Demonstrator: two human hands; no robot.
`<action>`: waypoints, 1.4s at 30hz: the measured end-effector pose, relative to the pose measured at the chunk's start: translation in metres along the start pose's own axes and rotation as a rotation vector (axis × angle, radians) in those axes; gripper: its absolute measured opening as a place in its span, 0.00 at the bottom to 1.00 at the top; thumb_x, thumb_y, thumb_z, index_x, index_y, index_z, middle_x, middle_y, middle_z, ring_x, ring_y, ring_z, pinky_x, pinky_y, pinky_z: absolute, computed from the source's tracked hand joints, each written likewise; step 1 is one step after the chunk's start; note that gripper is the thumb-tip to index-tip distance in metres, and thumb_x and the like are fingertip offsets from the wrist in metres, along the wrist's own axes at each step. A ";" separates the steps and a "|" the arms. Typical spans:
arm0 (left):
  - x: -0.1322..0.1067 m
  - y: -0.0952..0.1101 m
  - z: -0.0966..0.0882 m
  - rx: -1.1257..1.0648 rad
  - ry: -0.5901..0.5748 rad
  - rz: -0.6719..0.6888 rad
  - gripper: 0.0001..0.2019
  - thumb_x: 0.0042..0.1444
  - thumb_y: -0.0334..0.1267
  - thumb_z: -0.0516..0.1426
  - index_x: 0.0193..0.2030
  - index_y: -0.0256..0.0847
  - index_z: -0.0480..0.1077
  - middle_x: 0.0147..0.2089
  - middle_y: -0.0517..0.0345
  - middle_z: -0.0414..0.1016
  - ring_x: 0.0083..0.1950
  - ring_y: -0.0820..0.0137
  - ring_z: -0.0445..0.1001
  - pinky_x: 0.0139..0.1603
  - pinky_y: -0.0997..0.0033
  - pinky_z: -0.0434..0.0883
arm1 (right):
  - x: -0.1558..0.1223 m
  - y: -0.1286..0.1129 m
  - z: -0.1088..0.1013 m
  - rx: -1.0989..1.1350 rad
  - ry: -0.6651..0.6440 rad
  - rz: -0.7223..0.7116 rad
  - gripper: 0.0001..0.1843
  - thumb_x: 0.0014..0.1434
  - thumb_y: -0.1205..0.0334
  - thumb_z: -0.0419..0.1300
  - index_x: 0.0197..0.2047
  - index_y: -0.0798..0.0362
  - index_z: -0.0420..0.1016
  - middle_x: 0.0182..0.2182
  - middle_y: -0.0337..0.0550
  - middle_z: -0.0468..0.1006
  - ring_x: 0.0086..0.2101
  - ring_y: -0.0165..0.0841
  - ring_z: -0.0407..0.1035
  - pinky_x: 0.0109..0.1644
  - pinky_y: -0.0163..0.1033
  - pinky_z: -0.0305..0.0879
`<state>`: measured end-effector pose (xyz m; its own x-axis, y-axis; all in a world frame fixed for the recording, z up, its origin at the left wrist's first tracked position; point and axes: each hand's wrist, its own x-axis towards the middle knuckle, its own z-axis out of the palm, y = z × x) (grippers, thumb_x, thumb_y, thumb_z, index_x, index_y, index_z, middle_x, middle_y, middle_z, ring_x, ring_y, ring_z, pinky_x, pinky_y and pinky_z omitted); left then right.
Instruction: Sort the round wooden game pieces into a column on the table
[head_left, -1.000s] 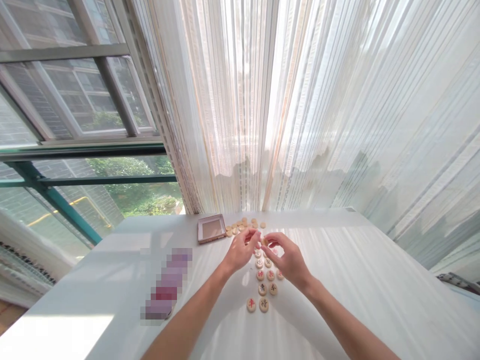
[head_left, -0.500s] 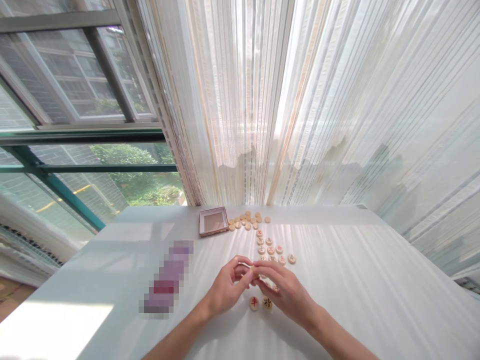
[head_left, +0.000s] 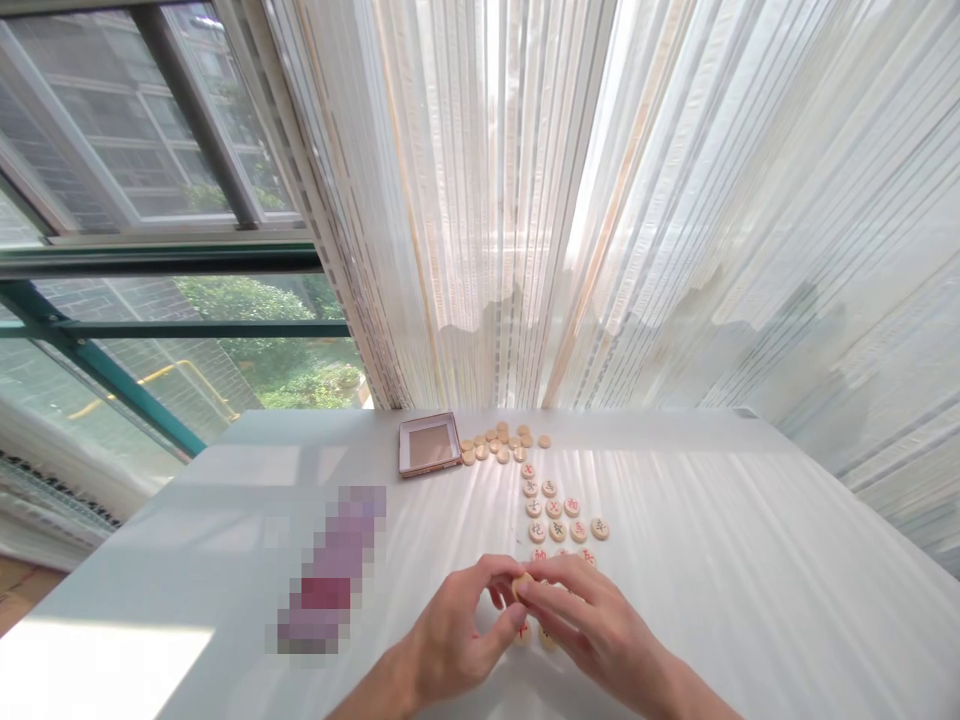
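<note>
My left hand (head_left: 457,640) and my right hand (head_left: 596,630) meet near the table's front edge, fingertips pinched together on one round wooden chess piece (head_left: 522,584). Under the fingers lie more discs, partly hidden. Beyond them a short column of face-up chess pieces (head_left: 555,508) with red and dark characters runs toward the window. A loose heap of plain-backed pieces (head_left: 504,444) lies further back beside a small square box (head_left: 429,445).
The white table (head_left: 720,560) stretches wide to the right. A blurred pink and purple object (head_left: 330,570) lies on its left half. Sheer striped curtains (head_left: 600,200) hang behind the table, with a window (head_left: 150,200) at the left.
Both hands have drawn back from the far heap toward the table's front edge, still pinched together on a piece. More of the laid-out column shows now.
</note>
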<state>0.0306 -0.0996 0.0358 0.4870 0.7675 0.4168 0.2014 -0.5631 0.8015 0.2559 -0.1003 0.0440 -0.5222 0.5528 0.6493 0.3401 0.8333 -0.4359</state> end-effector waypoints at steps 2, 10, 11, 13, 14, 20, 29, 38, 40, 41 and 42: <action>0.000 -0.002 -0.001 0.094 0.009 0.063 0.16 0.68 0.32 0.57 0.61 0.46 0.66 0.48 0.53 0.82 0.40 0.66 0.80 0.46 0.67 0.78 | -0.001 0.001 0.000 0.002 -0.010 0.010 0.20 0.71 0.72 0.59 0.63 0.48 0.71 0.50 0.50 0.82 0.44 0.37 0.79 0.45 0.39 0.76; 0.001 -0.005 -0.004 0.316 0.072 0.224 0.11 0.72 0.35 0.56 0.59 0.42 0.69 0.45 0.52 0.84 0.38 0.66 0.84 0.45 0.68 0.79 | -0.002 0.003 0.000 0.028 -0.015 0.023 0.19 0.72 0.72 0.57 0.64 0.49 0.70 0.50 0.52 0.82 0.44 0.39 0.78 0.46 0.42 0.76; 0.001 -0.005 -0.004 0.336 0.082 0.235 0.11 0.72 0.36 0.56 0.59 0.42 0.70 0.45 0.52 0.85 0.38 0.66 0.84 0.44 0.68 0.79 | -0.002 0.003 0.000 0.035 -0.010 0.029 0.18 0.73 0.71 0.56 0.63 0.49 0.70 0.49 0.51 0.83 0.44 0.39 0.78 0.46 0.42 0.76; 0.000 -0.005 -0.003 0.369 0.098 0.255 0.11 0.72 0.36 0.56 0.59 0.41 0.71 0.44 0.52 0.85 0.38 0.66 0.85 0.43 0.69 0.79 | -0.003 0.003 0.001 0.049 0.002 0.041 0.18 0.74 0.70 0.55 0.64 0.49 0.69 0.47 0.51 0.83 0.43 0.39 0.78 0.46 0.42 0.76; 0.000 -0.004 -0.003 0.381 0.101 0.264 0.11 0.72 0.36 0.56 0.58 0.41 0.71 0.43 0.53 0.85 0.38 0.66 0.85 0.42 0.69 0.79 | -0.003 0.003 0.002 0.054 0.007 0.044 0.18 0.74 0.69 0.55 0.64 0.50 0.69 0.46 0.50 0.83 0.42 0.39 0.78 0.46 0.42 0.76; 0.003 -0.001 -0.004 0.421 0.110 0.296 0.09 0.71 0.34 0.56 0.55 0.40 0.73 0.40 0.53 0.85 0.37 0.64 0.84 0.40 0.67 0.78 | -0.002 0.001 0.002 0.044 0.015 0.047 0.17 0.75 0.68 0.54 0.63 0.49 0.69 0.43 0.49 0.83 0.39 0.39 0.77 0.43 0.42 0.75; 0.001 0.000 0.000 0.318 0.110 0.190 0.08 0.71 0.33 0.53 0.53 0.42 0.71 0.40 0.52 0.83 0.35 0.66 0.82 0.40 0.67 0.78 | -0.005 0.003 0.005 0.000 0.011 0.050 0.18 0.73 0.70 0.55 0.63 0.50 0.69 0.43 0.49 0.83 0.38 0.38 0.77 0.42 0.42 0.75; 0.002 0.008 0.012 -0.166 0.125 -0.196 0.09 0.73 0.41 0.53 0.51 0.40 0.71 0.37 0.55 0.81 0.35 0.68 0.82 0.41 0.69 0.79 | -0.008 0.004 0.010 0.001 0.020 0.090 0.23 0.71 0.70 0.58 0.67 0.47 0.67 0.42 0.48 0.83 0.37 0.38 0.78 0.40 0.41 0.77; 0.001 0.008 0.012 -0.186 0.126 -0.199 0.09 0.73 0.41 0.54 0.52 0.40 0.70 0.38 0.55 0.80 0.36 0.67 0.82 0.41 0.69 0.79 | -0.009 0.004 0.011 -0.001 0.044 0.111 0.20 0.72 0.67 0.59 0.65 0.48 0.69 0.40 0.48 0.83 0.36 0.38 0.78 0.40 0.41 0.78; 0.001 0.008 0.012 -0.193 0.122 -0.195 0.09 0.73 0.41 0.54 0.52 0.40 0.70 0.38 0.55 0.81 0.36 0.67 0.82 0.41 0.68 0.79 | -0.009 0.004 0.012 -0.003 0.061 0.121 0.18 0.72 0.66 0.59 0.63 0.48 0.71 0.40 0.47 0.83 0.36 0.38 0.78 0.39 0.41 0.78; 0.001 0.009 0.011 -0.200 0.115 -0.188 0.09 0.73 0.41 0.55 0.53 0.40 0.70 0.38 0.54 0.81 0.36 0.67 0.82 0.42 0.68 0.79 | -0.009 0.004 0.012 -0.005 0.082 0.129 0.17 0.72 0.65 0.60 0.61 0.49 0.71 0.39 0.47 0.82 0.35 0.38 0.78 0.38 0.40 0.78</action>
<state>0.0424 -0.1071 0.0384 0.3551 0.8888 0.2897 0.1021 -0.3449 0.9331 0.2523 -0.1019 0.0293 -0.4084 0.6540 0.6368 0.4040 0.7550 -0.5164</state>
